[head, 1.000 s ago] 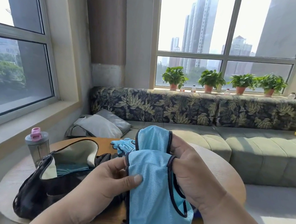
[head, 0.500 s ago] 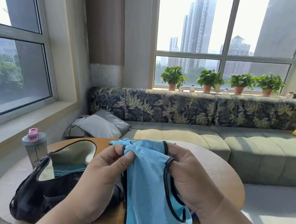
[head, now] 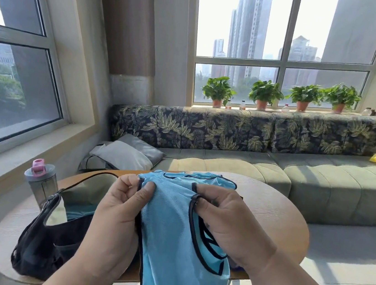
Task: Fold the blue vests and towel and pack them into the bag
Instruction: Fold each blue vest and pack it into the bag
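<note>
Above the table [head: 275, 216], beside the open bag [head: 50, 239], my left hand [head: 117, 214] and right hand [head: 224, 221] pinch the vest [head: 170, 235] by its shoulders; light, limp, slippery mesh, I judge, best gripped at the black trim.

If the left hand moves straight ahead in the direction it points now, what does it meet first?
Probably the blue vest that the left hand already pinches; beyond it, likely the round table. Depth is uncertain.

A round wooden table [head: 276, 209] is standing in front of a green sofa. A black bag [head: 50, 239] is sitting open on its left side, with blue cloth showing inside. A grey bottle [head: 40, 182] with a pink cap is standing upright at the far left edge, just behind the bag.
</note>
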A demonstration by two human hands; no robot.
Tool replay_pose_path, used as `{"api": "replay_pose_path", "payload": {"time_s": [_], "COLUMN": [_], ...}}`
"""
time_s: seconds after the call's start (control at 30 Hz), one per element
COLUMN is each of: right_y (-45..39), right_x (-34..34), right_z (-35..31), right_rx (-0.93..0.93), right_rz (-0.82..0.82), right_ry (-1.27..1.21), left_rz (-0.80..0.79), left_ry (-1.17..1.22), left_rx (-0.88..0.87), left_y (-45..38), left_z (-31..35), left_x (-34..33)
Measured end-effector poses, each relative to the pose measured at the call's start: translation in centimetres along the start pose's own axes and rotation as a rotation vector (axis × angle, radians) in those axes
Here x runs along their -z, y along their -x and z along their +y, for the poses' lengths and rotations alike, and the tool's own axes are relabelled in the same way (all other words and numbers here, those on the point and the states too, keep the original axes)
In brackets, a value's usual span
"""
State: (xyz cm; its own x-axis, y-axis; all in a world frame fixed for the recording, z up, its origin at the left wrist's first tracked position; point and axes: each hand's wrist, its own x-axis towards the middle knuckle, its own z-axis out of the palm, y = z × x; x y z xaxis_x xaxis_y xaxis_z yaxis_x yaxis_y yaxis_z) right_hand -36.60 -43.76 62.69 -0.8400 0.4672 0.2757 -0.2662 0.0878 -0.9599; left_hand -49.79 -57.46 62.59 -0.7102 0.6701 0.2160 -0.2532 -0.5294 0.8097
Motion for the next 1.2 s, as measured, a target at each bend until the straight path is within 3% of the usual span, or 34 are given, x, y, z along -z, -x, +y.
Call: {"api": "replay_pose_path", "payload": {"time_s": [0.23,0.43,0.7,0.9,1.0,1.2], "right_y": [-0.4,-0.3,0.3,0.4,0.3,1.1], "right_x": [0.1,0.2,0.0,0.1,0.8,1.4], "right_z": [1.2,1.1,0.3,0.5,1.9,5.2], "right_rx": [-0.051,-0.038,-0.021,-0.038,-0.084,-0.221], "right_rz": [0.098,0.092,0.043,0.042,-0.051,-0.2], "right_ry": [0.028,-0.118,-0.123,-0.051,0.052,0.616], "left_rz": [0.073,-0.026,-0.362,-0.29,-0.277,-0.237], "left_ry": [-0.09,-0.297,-0.556,-0.676,-0.725,-0.676], "left_rx": [-0.072,-0.105,0.301,0.269,0.154,0.009], "left_y": [-0.2,-0.8,-1.7,-1.2,-1.2,-1.6], "left_z": [0.4,0.8,3.0,3.9,4.2,5.6], "left_x": [-0.7,0.4,2.7,1.0,0.9,1.4]}}
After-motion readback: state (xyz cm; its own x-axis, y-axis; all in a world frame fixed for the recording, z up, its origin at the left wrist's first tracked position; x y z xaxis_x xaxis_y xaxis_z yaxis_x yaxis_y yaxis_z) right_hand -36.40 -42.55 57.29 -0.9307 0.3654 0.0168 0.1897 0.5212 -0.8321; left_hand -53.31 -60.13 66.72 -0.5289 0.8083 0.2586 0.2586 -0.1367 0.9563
